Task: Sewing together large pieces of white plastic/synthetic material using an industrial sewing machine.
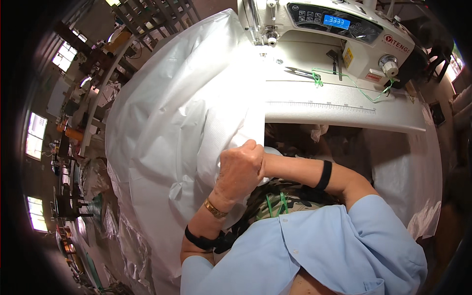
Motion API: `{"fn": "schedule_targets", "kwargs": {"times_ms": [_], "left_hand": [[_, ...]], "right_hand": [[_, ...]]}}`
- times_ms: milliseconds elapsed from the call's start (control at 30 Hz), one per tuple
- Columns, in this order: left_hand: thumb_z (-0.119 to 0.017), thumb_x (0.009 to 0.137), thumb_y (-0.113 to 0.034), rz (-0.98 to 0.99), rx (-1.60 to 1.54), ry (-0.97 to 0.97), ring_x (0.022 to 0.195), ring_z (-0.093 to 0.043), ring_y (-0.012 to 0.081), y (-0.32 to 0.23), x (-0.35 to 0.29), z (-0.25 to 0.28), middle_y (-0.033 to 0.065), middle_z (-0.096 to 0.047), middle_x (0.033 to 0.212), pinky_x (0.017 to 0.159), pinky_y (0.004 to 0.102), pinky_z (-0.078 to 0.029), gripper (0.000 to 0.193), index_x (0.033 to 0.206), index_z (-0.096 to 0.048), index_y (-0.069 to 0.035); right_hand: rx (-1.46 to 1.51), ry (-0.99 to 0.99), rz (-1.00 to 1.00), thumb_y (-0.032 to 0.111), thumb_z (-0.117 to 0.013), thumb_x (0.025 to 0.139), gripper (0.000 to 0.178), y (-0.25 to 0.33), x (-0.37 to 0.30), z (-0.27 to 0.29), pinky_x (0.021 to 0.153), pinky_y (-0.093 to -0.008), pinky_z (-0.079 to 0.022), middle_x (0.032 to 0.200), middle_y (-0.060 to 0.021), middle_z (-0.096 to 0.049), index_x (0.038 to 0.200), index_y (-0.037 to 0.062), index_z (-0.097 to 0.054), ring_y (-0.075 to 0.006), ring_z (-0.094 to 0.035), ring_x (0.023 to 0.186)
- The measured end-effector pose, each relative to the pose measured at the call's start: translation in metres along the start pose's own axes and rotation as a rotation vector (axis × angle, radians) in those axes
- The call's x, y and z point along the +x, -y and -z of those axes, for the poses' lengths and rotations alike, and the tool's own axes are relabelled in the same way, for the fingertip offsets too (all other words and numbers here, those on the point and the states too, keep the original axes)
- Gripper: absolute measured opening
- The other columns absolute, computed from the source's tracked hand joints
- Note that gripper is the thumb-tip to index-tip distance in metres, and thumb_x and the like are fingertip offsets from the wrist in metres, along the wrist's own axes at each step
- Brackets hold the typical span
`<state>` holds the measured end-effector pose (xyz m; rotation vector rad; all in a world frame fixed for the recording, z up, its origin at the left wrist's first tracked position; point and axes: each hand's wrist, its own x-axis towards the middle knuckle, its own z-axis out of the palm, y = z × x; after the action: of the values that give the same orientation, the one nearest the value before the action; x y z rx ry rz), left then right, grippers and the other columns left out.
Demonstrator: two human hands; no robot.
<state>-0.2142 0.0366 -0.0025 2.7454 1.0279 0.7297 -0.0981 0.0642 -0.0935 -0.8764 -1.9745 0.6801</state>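
A large sheet of white fabric [177, 108] runs from the sewing machine [339, 29] down across my lap. My left hand [239, 168] is closed on its right edge, just in front of the machine bed. Knuckles face up, and the fingertips are tucked out of sight. From the right, my right hand [267, 164] reaches in behind the left one. Only its wrist end shows, so its fingers are hidden. The fabric's far edge lies beside the needle area at the machine head.
On the machine bed [339, 110] lie thread snips [301, 73] tied with green cord [361, 91], near a black metal piece [335, 64]. A ruler scale runs along the bed's front. Translucent white material hangs at right. Benches and bundled material fill the left side.
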Motion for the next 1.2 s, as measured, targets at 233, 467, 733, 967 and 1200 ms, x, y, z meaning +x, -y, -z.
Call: {"fn": "schedule_targets", "kwargs": {"times_ms": [233,467,733,967,1200], "left_hand": [[-0.065,0.078,-0.009,0.047,-0.037,0.064,0.060,-0.062,0.0334,0.013,-0.008,-0.018,0.0149,-0.058,0.071,0.059,0.0420,-0.050,0.015,0.068,-0.057,-0.002],[-0.065,0.078,-0.009,0.030,-0.028,0.060,0.062,-0.063,0.0346,0.009,-0.008,-0.028,0.0151,-0.058,0.070,0.060,0.0431,-0.051,0.015,0.066,-0.058,-0.003],[-0.067,0.078,-0.013,0.028,0.043,0.055,0.063,-0.064,0.0350,0.008,-0.008,-0.041,0.0148,-0.059,0.073,0.059,0.0446,-0.051,0.015,0.069,-0.061,-0.003],[-0.067,0.075,-0.008,0.064,-0.014,0.015,0.060,-0.061,0.0334,0.013,-0.012,-0.045,0.0112,-0.059,0.072,0.056,0.0419,-0.048,0.004,0.076,-0.065,-0.005],[-0.067,0.075,-0.007,0.057,-0.004,0.025,0.057,-0.059,0.0317,0.021,-0.009,-0.049,0.0106,-0.057,0.071,0.053,0.0401,-0.046,0.003,0.076,-0.064,-0.006]], "right_hand": [[-0.450,0.574,0.113,0.020,-0.059,0.088,0.016,-0.007,-0.026,0.056,0.075,-0.0432,-0.053,0.092,-0.0129,-0.068,0.096,0.0067,-0.065,-0.0341,-0.065,0.086],[-0.638,-0.002,-0.151,0.025,-0.064,0.091,0.021,0.002,0.028,0.136,0.070,-0.0404,-0.053,0.086,-0.0152,-0.069,0.090,0.0045,-0.067,-0.0337,-0.066,0.080],[-0.657,-0.060,-0.046,0.038,-0.067,0.087,0.041,-0.056,0.049,0.125,0.102,-0.0423,-0.041,0.125,-0.0135,-0.061,0.109,0.0044,-0.066,-0.0306,-0.055,0.119],[-0.659,0.014,-0.096,0.042,-0.064,0.088,0.047,-0.049,0.054,0.131,0.102,-0.0437,-0.040,0.122,-0.0163,-0.060,0.112,0.0012,-0.062,-0.0314,-0.053,0.120],[-0.657,0.088,-0.087,0.045,-0.062,0.091,0.057,-0.050,0.059,0.134,0.108,-0.0441,-0.036,0.130,-0.0209,-0.057,0.118,-0.0045,-0.059,-0.0346,-0.048,0.127]]}}
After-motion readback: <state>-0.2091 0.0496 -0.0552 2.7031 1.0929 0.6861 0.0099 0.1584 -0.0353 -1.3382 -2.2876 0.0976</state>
